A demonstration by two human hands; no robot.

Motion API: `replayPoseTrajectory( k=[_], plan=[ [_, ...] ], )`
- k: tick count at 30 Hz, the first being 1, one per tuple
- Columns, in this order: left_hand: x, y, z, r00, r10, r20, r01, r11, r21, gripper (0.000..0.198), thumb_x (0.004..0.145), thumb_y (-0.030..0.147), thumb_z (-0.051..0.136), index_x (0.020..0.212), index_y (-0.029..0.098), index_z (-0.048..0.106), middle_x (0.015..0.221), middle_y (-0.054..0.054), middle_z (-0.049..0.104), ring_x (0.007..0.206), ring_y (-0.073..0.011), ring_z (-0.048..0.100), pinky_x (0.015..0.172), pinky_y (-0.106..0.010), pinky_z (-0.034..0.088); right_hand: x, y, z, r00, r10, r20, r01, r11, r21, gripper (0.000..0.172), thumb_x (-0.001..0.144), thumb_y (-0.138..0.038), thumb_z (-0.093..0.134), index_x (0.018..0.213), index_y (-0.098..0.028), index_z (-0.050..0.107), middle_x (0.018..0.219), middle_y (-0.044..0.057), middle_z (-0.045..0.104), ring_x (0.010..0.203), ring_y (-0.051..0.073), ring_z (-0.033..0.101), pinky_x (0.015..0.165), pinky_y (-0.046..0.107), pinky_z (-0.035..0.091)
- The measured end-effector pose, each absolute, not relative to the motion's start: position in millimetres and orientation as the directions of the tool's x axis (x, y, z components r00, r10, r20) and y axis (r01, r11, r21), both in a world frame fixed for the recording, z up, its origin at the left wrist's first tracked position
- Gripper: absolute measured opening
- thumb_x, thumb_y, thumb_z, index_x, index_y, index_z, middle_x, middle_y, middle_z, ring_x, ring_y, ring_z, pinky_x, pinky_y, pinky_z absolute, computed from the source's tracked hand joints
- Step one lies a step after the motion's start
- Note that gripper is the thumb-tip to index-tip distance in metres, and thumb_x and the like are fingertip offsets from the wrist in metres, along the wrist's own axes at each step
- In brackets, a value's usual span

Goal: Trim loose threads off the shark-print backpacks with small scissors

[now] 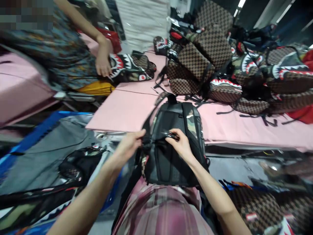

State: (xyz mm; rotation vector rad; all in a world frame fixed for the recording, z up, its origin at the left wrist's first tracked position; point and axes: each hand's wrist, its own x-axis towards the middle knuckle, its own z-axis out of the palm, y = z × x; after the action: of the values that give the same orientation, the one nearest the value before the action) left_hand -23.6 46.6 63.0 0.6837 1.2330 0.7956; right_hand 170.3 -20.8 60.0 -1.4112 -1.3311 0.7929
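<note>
A black backpack [168, 163] with camouflage and checked edges lies back side up, partly over the pink table's front edge and close to my body. At its left side, my left hand [134, 141] is closed on a black shoulder strap [147, 130]. My right hand [178, 139] pinches a small, shiny dark piece [168, 134] above the middle of the back panel; blur hides whether it is a buckle or scissors. The other shoulder strap [188, 114] runs down the right side of the panel.
Checked and shark-mouth bags [205, 58] are piled on the pink table [127, 107]. A person's hand [104, 63] touches a shark-print bag [132, 70] at the back left. Bins with bag pieces [80, 163] and checked bags [259, 202] flank me.
</note>
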Motion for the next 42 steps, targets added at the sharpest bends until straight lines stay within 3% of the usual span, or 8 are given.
replayPoseTrajectory(
  k=[4,7,11,23,42],
  plan=[
    [-9,45,48,0.289,0.667,-0.687,-0.329,0.743,0.582,0.021,0.085,0.019,0.049,0.075,0.007,0.063,0.062,-0.008,0.067,0.054,-0.0149,0.063,0.054,-0.024,0.051,183,-34,39,0.196,0.913,0.358,0.541,0.204,-0.816,0.013,0.079,-0.026,0.060,0.091,-0.020,0.061,0.085,0.002,0.062,0.079,0.016,0.057,0.071,0.028,0.045],
    [-10,44,48,0.289,0.650,-0.703,-0.381,0.752,0.538,0.024,0.087,0.019,0.046,0.078,0.006,0.064,0.061,-0.008,0.067,0.050,-0.0140,0.062,0.049,-0.022,0.050,174,-35,37,0.085,0.876,0.475,0.621,0.326,-0.713,0.011,0.082,-0.025,0.059,0.090,-0.019,0.062,0.084,0.004,0.063,0.079,0.016,0.057,0.071,0.029,0.045],
    [-15,41,51,0.283,0.670,-0.686,-0.381,0.735,0.561,0.025,0.087,0.019,0.046,0.078,0.004,0.065,0.062,-0.009,0.068,0.050,-0.0133,0.062,0.050,-0.021,0.050,158,-29,37,0.016,0.853,0.522,0.648,0.389,-0.655,0.009,0.083,-0.024,0.058,0.088,-0.019,0.063,0.082,0.004,0.064,0.079,0.016,0.057,0.072,0.030,0.045],
    [-16,33,55,0.268,0.764,-0.587,-0.342,0.645,0.684,0.019,0.077,0.023,0.061,0.071,0.006,0.066,0.067,-0.010,0.068,0.053,-0.0122,0.060,0.051,-0.020,0.048,146,-24,36,-0.032,0.854,0.520,0.645,0.415,-0.642,0.008,0.084,-0.024,0.056,0.088,-0.019,0.063,0.081,0.004,0.064,0.078,0.017,0.058,0.071,0.031,0.046],
    [-16,28,51,0.268,0.792,-0.549,-0.326,0.610,0.722,0.023,0.070,0.029,0.069,0.066,0.008,0.063,0.064,-0.009,0.066,0.056,-0.0132,0.060,0.054,-0.022,0.046,143,-23,41,-0.106,0.854,0.510,0.659,0.445,-0.607,0.009,0.085,-0.024,0.055,0.085,-0.019,0.063,0.081,0.004,0.065,0.077,0.017,0.058,0.071,0.032,0.046]
  ],
)
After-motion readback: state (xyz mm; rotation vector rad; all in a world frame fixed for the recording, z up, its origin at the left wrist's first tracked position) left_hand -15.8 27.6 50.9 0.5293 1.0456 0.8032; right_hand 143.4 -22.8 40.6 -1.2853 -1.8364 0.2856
